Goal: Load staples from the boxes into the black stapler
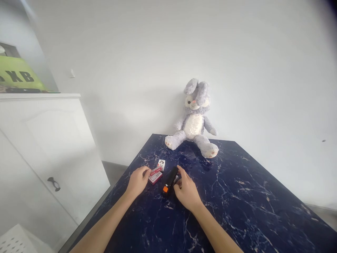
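Observation:
My left hand [138, 180] pinches the near end of a narrow red-and-white box [156, 171] between thumb and fingertips. Just below it lies a second red-and-white box [155, 177], overlapped in my view. A white card or packet [161, 163] with dark and red print sits behind these two. My right hand [187, 189] curls around the right side of a black stapler [170, 182] with an orange patch at its near end. The stapler slants away from me, close to the tabletop. Part of its right side is hidden by my fingers.
A grey plush rabbit [194, 123] sits at the far edge of the dark blue marbled table [237, 196], leaning on the white wall. To the left stands a white cabinet [47, 140] bearing a green item [22, 73]. A white perforated box [15, 242] is at the lower left.

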Demonstrator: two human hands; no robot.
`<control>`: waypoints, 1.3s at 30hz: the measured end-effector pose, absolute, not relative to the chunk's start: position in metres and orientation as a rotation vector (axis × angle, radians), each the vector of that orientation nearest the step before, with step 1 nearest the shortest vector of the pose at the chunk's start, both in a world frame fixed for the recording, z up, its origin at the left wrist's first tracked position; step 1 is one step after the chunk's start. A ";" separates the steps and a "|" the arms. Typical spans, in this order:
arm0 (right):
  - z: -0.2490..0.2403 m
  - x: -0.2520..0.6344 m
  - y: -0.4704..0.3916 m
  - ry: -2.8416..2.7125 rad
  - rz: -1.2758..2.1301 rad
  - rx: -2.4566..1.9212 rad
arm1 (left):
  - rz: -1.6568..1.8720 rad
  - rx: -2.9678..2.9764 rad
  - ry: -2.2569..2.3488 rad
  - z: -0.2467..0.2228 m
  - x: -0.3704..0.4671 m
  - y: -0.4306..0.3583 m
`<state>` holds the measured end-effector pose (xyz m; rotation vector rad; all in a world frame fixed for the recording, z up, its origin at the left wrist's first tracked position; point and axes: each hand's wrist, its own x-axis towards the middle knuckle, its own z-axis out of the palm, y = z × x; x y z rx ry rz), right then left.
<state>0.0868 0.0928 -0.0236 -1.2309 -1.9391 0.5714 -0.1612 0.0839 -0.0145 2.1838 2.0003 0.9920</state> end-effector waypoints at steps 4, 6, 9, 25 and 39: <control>-0.021 0.085 0.084 -2.089 0.576 -1.044 | 1.000 2.240 1.981 -0.012 -0.160 0.083; -0.018 0.085 0.079 -2.170 0.538 -0.998 | 0.954 2.292 1.936 -0.011 -0.157 0.082; -0.009 0.085 0.072 -2.237 0.558 -1.015 | 0.957 2.264 1.982 -0.010 -0.158 0.082; -0.007 0.083 0.067 -2.291 0.512 -1.015 | 0.854 2.430 1.956 -0.018 -0.160 0.080; -0.013 0.064 0.057 -2.176 0.228 -1.300 | 0.687 2.529 1.553 0.002 -0.130 0.053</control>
